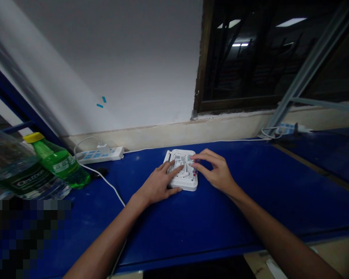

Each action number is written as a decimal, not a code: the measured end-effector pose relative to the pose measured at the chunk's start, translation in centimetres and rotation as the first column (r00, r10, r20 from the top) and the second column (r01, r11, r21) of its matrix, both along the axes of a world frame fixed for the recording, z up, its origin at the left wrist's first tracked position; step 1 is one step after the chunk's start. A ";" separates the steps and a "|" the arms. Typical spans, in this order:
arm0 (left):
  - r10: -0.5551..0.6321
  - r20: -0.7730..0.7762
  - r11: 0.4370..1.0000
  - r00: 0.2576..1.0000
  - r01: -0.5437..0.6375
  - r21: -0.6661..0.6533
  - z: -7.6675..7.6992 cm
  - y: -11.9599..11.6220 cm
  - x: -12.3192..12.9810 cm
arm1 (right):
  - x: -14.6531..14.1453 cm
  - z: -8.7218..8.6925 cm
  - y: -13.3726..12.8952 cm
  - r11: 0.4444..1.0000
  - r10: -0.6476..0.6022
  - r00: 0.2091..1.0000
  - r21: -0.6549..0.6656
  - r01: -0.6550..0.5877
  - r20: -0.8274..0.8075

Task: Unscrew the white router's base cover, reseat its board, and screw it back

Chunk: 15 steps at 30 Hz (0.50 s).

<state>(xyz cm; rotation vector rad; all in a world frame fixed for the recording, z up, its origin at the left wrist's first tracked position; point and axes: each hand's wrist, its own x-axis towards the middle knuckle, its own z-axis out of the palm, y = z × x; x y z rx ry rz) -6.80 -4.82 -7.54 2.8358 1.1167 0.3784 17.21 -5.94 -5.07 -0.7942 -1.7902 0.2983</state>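
White box (187, 173), apparently finely perforated

A white, rounded rectangular device (187, 175) with a perforated face lies flat on a blue tabletop (174, 228), a slim white bar (166, 156) along its left side. A small, partly red tool (195, 170), mostly hidden, is at its right edge.

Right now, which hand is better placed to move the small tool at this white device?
Probably your right hand: it appears to pinch the small tool, while your left hand rests across the white device.
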 end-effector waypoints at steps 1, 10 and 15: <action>-0.004 0.002 1.000 1.000 0.004 0.003 0.0 0.0 0.0 | 0.1 0.1 0.0 1.000 -0.011 1.000 0.006 0.011 0.012; 0.000 0.019 1.000 1.000 0.000 -0.019 0.0 0.1 0.0 | -0.1 -0.2 -0.1 0.993 0.082 0.995 -0.088 -0.078 0.049; 0.006 0.021 1.000 1.000 -0.006 -0.026 -0.1 0.1 -0.1 | 0.3 -0.2 0.0 1.000 0.008 0.996 -0.009 -0.007 0.086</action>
